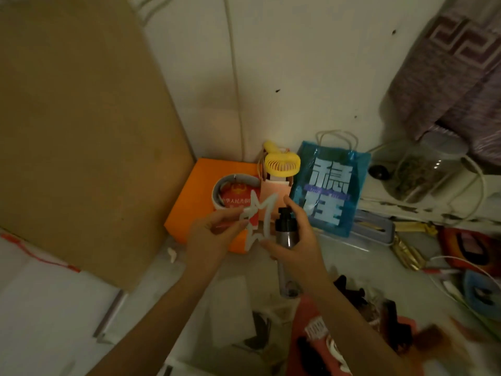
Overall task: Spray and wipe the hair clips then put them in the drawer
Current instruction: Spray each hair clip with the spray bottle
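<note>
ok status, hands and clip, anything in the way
Left hand pinches white star-shaped hair clip, held up. Right hand grips spray bottle, nozzle beside the clip. Nothing between them; cluttered table below.

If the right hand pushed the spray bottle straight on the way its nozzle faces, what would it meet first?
Most likely the white star-shaped hair clip that the left hand pinches just beside the spray bottle gripped by the right hand. Depth is unclear from this one view, so the gap between them is uncertain.

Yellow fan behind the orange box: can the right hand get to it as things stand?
Probably not yet: the right hand grips the spray bottle. The path to the yellow fan looks open.
</note>
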`<state>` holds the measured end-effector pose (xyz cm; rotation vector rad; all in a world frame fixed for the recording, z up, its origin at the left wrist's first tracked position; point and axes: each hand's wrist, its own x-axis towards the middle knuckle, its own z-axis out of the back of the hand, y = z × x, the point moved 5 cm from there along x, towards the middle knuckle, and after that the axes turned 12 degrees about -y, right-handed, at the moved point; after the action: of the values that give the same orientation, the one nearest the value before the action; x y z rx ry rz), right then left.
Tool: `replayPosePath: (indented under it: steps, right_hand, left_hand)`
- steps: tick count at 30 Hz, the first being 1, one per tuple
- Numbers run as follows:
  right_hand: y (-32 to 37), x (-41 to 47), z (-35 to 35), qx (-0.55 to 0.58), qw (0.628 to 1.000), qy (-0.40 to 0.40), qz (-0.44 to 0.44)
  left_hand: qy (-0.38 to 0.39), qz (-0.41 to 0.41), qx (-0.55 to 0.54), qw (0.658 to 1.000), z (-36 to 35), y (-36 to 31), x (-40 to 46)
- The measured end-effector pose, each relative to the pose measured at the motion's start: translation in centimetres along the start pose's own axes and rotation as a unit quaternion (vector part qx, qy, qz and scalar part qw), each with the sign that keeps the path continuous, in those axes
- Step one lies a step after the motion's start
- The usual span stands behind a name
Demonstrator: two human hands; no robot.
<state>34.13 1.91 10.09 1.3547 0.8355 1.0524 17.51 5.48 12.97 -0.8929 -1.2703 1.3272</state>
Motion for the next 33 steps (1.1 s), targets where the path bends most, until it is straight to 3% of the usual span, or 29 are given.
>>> replayPosePath:
  steps: [8,17,22,26,33]
  right_hand:
    - [-7.7,-3.0,-5.3,-0.058,0.992,0.012,-0.113]
    - [-15.8,-7.9,-12.0,-0.073,0.961,-0.049,-0.261]
    - [-18.6,-9.6,-14.7,-0.079,0.95,-0.1,-0.286]
    - [-19.6,-10.4,-16.2,-0.106,0.939,-0.138,-0.296]
    - [-20.8,-10.6,-17.7,-0.146,0.926,-0.128,-0.324]
  left_hand:
    - [-0.033,0.111,0.067,0.991,3.9,9.4,-1.5]
    - [0.017,0.209,0.112,0.971,7.7,19.2,-1.4]
    - [0.045,0.202,0.167,0.964,9.2,23.3,-0.8]
    - [0.069,0.227,0.152,0.959,9.8,25.8,-0.6]
    - [0.078,0.211,0.168,0.96,10.0,27.1,-0.5]
